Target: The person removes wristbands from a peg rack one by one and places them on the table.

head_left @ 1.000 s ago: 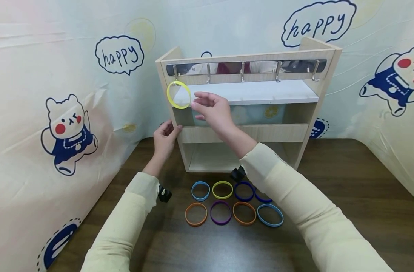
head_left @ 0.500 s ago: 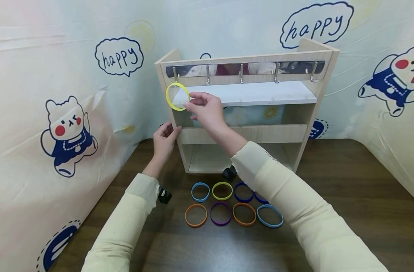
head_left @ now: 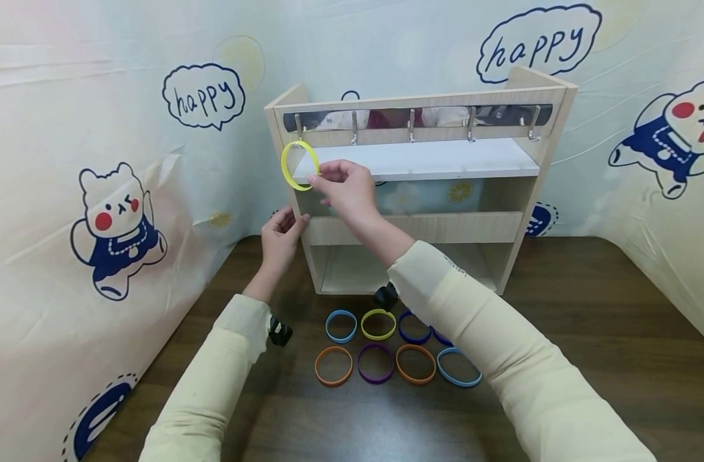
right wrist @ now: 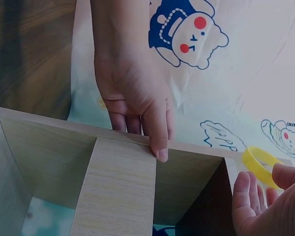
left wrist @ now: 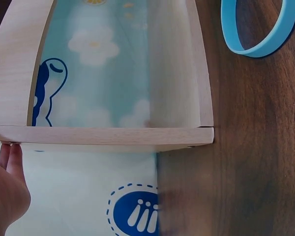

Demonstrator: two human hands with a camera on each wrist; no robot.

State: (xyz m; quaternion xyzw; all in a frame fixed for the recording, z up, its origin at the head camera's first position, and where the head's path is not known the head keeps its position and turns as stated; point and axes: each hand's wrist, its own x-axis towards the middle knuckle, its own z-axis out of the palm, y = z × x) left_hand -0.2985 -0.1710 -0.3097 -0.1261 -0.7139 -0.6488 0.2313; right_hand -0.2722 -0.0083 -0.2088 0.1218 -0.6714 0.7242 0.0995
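Observation:
In the head view my right hand (head_left: 347, 191) pinches a yellow silicone wristband (head_left: 284, 167) by its lower right side, between thumb and fingertips. The band's top is at the tip of the leftmost metal hook (head_left: 298, 124) on a pale wooden shelf unit (head_left: 415, 228). Whether the hook passes through the band, I cannot tell. My left hand (head_left: 280, 240) grips the unit's left side panel. In the right wrist view, the left thumb (right wrist: 160, 150) lies over the panel's front edge, with the other fingers on its outer face.
Two rows of wristbands lie on the dark wooden table before the unit: light blue (head_left: 341, 341), yellow (head_left: 378, 338), orange (head_left: 333, 384), purple (head_left: 375, 381) and dark blue (head_left: 414, 341). My right sleeve (head_left: 479, 314) covers part of them. Several more hooks line the metal strip (head_left: 386, 116).
My right hand has shifted slightly left and down with the yellow wristband, which now looks narrower, turned more edge-on. The left hand keeps its place on the side panel.

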